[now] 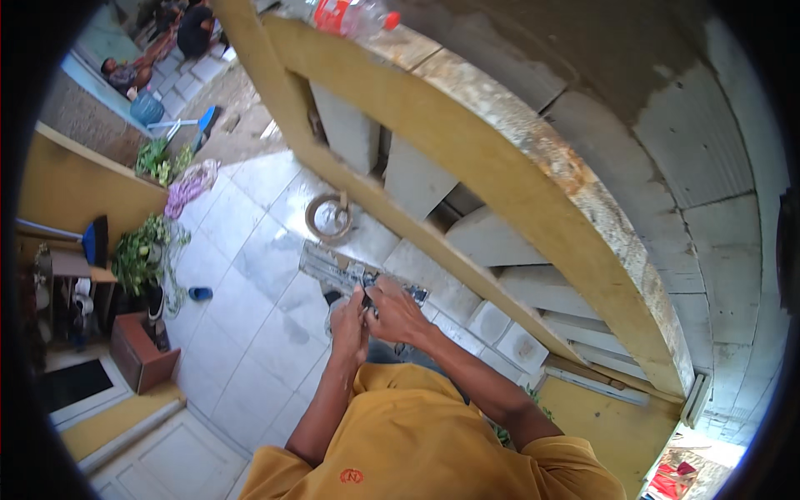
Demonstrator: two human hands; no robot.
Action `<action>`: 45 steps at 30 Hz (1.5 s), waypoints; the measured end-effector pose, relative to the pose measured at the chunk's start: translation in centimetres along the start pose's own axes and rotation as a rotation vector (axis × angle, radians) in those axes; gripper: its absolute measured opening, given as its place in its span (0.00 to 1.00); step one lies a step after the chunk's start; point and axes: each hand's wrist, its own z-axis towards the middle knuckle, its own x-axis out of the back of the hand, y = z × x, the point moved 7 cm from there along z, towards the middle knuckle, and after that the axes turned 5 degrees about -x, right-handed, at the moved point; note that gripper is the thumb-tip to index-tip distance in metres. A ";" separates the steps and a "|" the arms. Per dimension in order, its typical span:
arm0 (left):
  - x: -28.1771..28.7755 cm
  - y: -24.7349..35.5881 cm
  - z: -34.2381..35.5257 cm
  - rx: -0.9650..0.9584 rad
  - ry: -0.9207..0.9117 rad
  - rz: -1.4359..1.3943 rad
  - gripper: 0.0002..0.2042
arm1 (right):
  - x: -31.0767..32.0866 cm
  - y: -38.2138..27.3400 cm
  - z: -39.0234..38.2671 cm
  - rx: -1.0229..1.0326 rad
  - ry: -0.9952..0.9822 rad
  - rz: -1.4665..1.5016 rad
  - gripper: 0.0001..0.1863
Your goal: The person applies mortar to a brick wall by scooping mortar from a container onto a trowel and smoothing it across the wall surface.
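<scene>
In front of my torso, a flat metal plastering trowel [325, 265], smeared with grey, lies crosswise under my hands. My left hand [350, 323] is closed at its near side. From the right, my right hand [395, 308] grips it around the middle, fingers bent and close to the left ones. The hands nearly touch and cover much of the handle, so I cannot see exactly where each finger sits. A round brown-rimmed basin [327, 218] rests on the floor just beyond the trowel, with something light inside.
To the right runs a yellow wall frame [500, 196] filled with grey blocks; a red-capped plastic bottle [354, 17] lies on top. Left are plants [140, 254], a purple cloth [192, 187], a blue sandal [200, 293] and a brown box [142, 354]. People [196, 32] sit far left.
</scene>
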 end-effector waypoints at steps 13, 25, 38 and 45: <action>27.6 0.7 25.6 0.057 0.575 -0.228 0.09 | -18.3 13.2 29.2 -0.183 -0.041 -0.078 0.10; 38.6 -13.4 37.0 0.140 0.285 -0.714 0.20 | -43.9 36.2 57.1 0.239 -0.432 -1.220 0.10; 36.6 -12.5 42.3 0.297 0.424 -0.683 0.26 | -48.0 38.4 51.3 -0.477 -0.644 -0.779 0.14; 37.7 -10.2 47.7 0.210 0.436 -0.359 0.20 | -50.2 41.8 45.8 -0.903 -0.661 0.267 0.15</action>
